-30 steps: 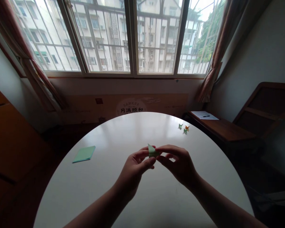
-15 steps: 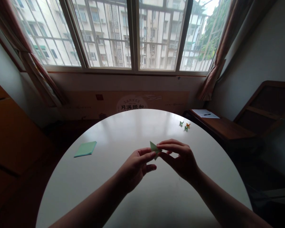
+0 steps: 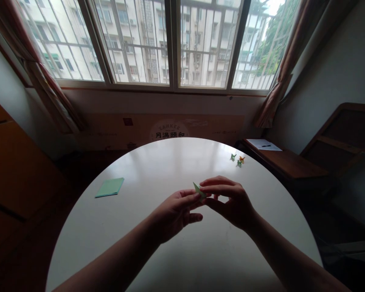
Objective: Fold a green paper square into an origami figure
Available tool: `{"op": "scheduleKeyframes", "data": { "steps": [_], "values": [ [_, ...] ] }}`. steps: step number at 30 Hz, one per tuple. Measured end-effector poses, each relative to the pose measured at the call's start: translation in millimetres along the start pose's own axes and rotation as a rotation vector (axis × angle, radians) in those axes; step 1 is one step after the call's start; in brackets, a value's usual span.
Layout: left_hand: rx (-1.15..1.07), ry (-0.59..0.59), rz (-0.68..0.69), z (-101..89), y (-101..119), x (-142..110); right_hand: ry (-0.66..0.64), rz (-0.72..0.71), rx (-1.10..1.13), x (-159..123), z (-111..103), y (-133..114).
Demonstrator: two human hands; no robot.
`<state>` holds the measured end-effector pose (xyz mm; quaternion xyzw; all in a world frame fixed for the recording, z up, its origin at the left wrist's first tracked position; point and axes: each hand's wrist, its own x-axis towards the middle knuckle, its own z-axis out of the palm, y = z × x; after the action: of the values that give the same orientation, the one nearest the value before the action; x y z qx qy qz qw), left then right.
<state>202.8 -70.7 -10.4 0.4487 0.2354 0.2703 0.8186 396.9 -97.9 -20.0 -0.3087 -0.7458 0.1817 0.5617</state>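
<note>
A small folded piece of green paper point(image 3: 197, 189) is held above the table between my two hands, one pointed corner sticking up. My left hand point(image 3: 178, 211) pinches it from the left between thumb and fingers. From the right, the fingertips of my right hand point(image 3: 228, 198) press on its other side. Fingers cover much of the paper, so its full shape is hidden. To the left lies a stack of green square paper point(image 3: 110, 187). Farther off on the right stand small folded paper birds, two green point(image 3: 239, 163) and one orange point(image 3: 242, 159).
The round white table point(image 3: 176, 162) fills the middle. Behind it are a printed cardboard panel point(image 3: 109, 129) and a barred window. At the right, a brown wooden chair point(image 3: 292, 164) bears a white sheet point(image 3: 258, 144) with a pen.
The folded green paper has turned slightly and shows a narrower face. Both hands stay nearly in place, their fingers shifting a little around it. The view has tilted slightly.
</note>
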Motion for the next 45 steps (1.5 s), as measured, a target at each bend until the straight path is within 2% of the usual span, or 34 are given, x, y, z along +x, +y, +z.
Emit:
{"op": "scheduleKeyframes", "data": {
  "steps": [10,19,21,24,26,28,33,37,45],
  "values": [
    [-0.01,-0.073,-0.019,0.6,5,-2,-0.035,-0.015,-0.016,1,-2,-3],
    [-0.096,0.075,-0.047,-4.3,-3,3,0.032,0.037,0.018,2,-1,-4],
    [-0.033,0.162,0.019,-5.7,-3,5,0.068,0.075,0.044,2,-1,-3],
    [0.232,0.293,0.223,-8.3,-1,7,0.094,0.148,0.072,1,1,-1],
    [0.409,0.313,0.33,-9.9,0,7,0.101,0.195,0.08,1,3,0],
    [0.499,0.287,0.366,-10.6,0,6,0.107,0.233,0.094,0,5,2],
    [0.535,0.231,0.346,-8.8,-3,7,0.132,0.325,0.172,-3,11,5],
    [0.5,0.235,0.335,-8.1,-3,9,0.135,0.381,0.209,-4,13,7],
    [0.285,0.377,0.254,-9.6,3,8,0.018,0.516,0.251,-3,15,11]
  ]
}}
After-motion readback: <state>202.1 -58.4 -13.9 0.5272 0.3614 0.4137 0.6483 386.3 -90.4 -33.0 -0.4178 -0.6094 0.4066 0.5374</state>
